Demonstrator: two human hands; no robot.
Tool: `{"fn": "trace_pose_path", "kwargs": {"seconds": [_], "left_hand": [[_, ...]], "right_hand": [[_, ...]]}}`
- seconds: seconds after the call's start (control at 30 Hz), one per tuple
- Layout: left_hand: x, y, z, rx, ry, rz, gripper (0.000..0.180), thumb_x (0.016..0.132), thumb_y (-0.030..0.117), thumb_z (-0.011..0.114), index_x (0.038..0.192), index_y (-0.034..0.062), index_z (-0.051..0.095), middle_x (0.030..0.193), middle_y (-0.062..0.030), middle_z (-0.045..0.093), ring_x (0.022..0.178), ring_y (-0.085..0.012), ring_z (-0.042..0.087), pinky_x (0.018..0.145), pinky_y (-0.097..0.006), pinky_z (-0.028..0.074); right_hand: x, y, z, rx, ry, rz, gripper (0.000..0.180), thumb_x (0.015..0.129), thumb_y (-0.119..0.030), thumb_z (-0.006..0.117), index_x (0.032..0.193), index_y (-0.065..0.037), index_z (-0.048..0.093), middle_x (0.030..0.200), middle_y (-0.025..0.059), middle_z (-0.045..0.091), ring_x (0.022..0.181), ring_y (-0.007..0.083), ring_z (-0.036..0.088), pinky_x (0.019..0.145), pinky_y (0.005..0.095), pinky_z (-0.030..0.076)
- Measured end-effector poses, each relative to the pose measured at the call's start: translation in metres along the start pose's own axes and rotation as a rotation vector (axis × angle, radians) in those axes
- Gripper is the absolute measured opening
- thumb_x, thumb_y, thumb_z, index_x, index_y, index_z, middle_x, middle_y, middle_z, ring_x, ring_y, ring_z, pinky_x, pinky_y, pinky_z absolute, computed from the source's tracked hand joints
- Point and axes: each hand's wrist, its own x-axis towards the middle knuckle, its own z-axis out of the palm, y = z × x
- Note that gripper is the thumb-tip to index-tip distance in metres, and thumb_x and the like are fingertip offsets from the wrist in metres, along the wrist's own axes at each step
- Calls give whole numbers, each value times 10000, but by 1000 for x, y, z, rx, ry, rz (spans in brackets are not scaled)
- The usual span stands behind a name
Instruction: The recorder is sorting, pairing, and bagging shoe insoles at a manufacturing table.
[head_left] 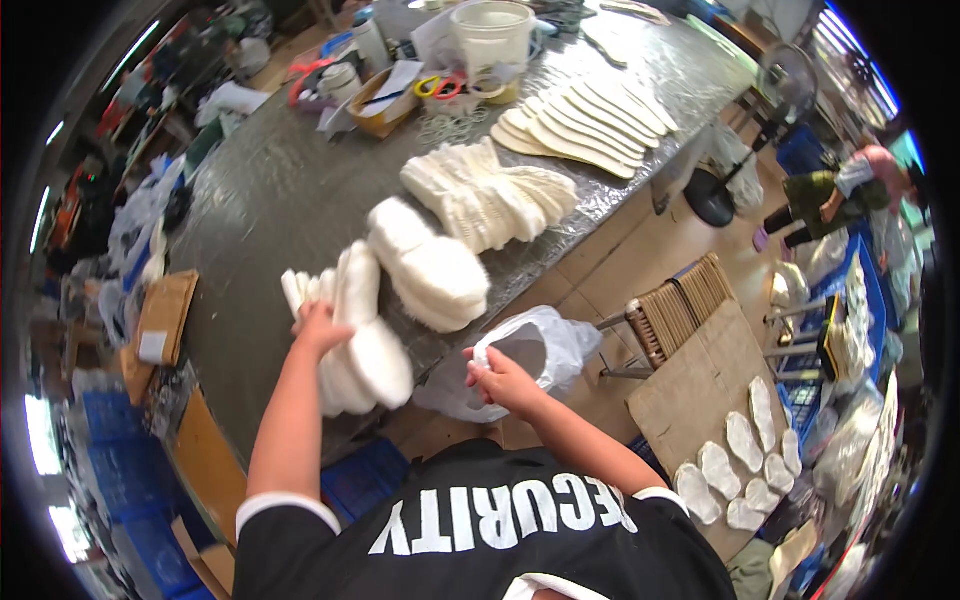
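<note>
Head view, reading from the left: a flat cardboard piece (165, 315) lies at the near-left edge of the grey surface (270, 180), and just right of it the left hand (318, 328) is closed around a fanned bundle of fleecy white insoles (352, 335). The bundle's long axis runs from the upper left, where the thin ends stick out past the fingers, down to the lower right, where the rounded ends hang off the surface edge toward the body. Next, a little up and to the right, sits a second stack of fleecy insoles (430, 268) on the surface, apart from the held bundle. Further right and lower, off the surface edge, the right hand (497, 378) pinches the rim of a clear plastic bag (535, 350), fingers closed on the film, the mouth gaping upward and leftward. So the bundle lies to the left of the bag mouth, its hanging ends already pointing that way, with the left hand carrying it and the right hand nearer the opening. Beyond, a ribbed pile of cream insoles (490, 195) and a row of flat tan insoles (590, 120) spread across the surface.
</note>
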Motion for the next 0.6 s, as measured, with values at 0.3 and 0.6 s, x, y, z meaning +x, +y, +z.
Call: {"fn": "trace_pose_path", "kwargs": {"seconds": [0.3,0.6], "left_hand": [[5,-116,7,-1013,-366,102,831,711,139,732,1404,-6,295,1340,-190,471,1203,-316,488,1005,-393,403],[-20,-12,-7,-553,-192,340,1017,672,190,747,1465,3,139,1373,-225,432,1231,-345,460,1038,-386,370]], "right_hand": [[63,29,55,-282,-156,2,495,890,-361,597,1236,-27,477,913,134,622,677,192,609,582,357,515],[83,-10,78,-309,-238,19,831,800,-315,653,1387,91,228,1300,286,479,1205,364,493,986,393,405]]}}
